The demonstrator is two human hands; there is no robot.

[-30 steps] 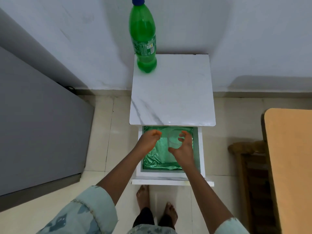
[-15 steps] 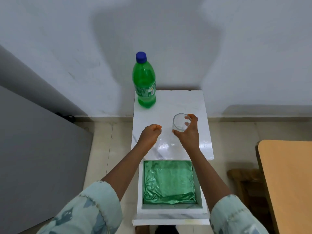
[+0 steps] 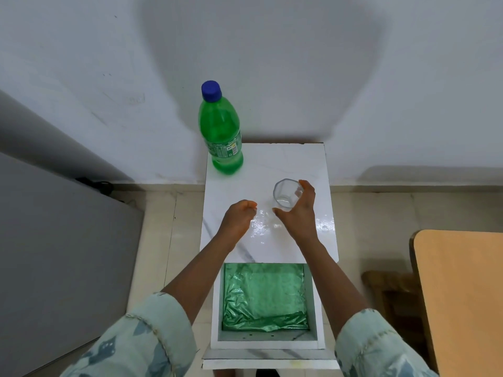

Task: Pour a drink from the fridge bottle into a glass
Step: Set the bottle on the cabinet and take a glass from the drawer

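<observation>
Glass [image 3: 286, 196] in the right hand [image 3: 298, 213], on the white marble-look tabletop [image 3: 285, 164].
Fingers half-curled around its right side, thumb at its base. Left hand [image 3: 239, 217] beside it, loosely fisted, holding nothing. Beyond the left hand stands the green bottle [image 3: 221, 131], blue cap on; its label print is too small to read. Below the wrists, an open drawer [image 3: 268, 341] with green lining.

Capped green bottle [image 3: 221, 131] upright, clear empty glass [image 3: 285, 196] nearby

Bottle [image 3: 221, 131] behind-left of glass [image 3: 286, 194] on table [image 3: 296, 164]
</observation>
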